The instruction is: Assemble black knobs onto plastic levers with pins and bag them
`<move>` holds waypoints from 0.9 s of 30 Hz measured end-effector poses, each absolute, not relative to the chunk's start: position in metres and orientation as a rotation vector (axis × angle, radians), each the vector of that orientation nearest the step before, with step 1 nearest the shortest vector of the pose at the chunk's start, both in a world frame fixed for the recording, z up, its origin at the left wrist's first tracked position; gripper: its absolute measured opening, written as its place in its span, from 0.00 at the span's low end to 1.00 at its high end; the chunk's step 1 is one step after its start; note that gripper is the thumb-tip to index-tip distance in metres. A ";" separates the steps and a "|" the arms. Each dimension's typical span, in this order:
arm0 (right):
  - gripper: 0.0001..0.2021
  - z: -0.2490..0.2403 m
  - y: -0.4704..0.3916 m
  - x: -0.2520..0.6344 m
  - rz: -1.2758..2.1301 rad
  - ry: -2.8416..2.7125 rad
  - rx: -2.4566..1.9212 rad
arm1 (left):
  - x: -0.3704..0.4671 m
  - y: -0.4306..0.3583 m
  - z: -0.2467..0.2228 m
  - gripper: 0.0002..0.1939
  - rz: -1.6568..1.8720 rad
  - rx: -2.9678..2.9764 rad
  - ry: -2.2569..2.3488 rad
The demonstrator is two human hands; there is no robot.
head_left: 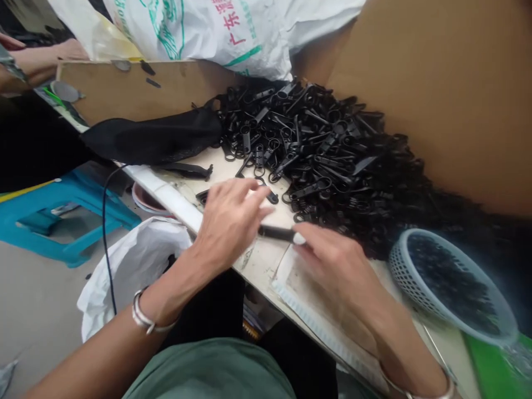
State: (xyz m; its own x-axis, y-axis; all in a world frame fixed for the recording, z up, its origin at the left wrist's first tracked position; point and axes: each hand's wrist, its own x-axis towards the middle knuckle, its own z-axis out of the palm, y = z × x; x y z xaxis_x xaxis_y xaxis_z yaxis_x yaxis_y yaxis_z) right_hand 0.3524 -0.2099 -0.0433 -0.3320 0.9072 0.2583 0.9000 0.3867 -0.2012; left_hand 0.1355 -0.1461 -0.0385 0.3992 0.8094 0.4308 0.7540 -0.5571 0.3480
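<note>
My right hand is closed on one end of a slim black plastic part, with a small white patch showing at its fingertips. The other end of that part points at my left hand, whose fingers look bent and slightly apart, with nothing visible in them. Motion blurs both hands, and whether the left one touches the part is unclear. Just beyond them spreads a big heap of black plastic pieces with ring-shaped ends. One loose black piece lies beside my left fingertips.
A pale blue basket of dark pieces stands at right. Left of the heap lies black cloth. A cardboard wall and white sack stand behind. Below left are a white bag and blue stool. Another person's arm shows.
</note>
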 end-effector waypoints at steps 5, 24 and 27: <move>0.15 -0.050 -0.253 0.381 0.263 -2.167 -1.480 | 0.167 -0.180 -0.052 0.10 0.373 1.709 0.800; 0.22 -0.085 -0.252 0.426 0.171 -1.919 -1.786 | 0.178 -0.200 -0.072 0.17 0.561 0.712 0.656; 0.21 -0.085 -0.249 0.427 0.196 -1.984 -1.761 | 0.180 -0.201 -0.073 0.19 0.557 0.676 0.655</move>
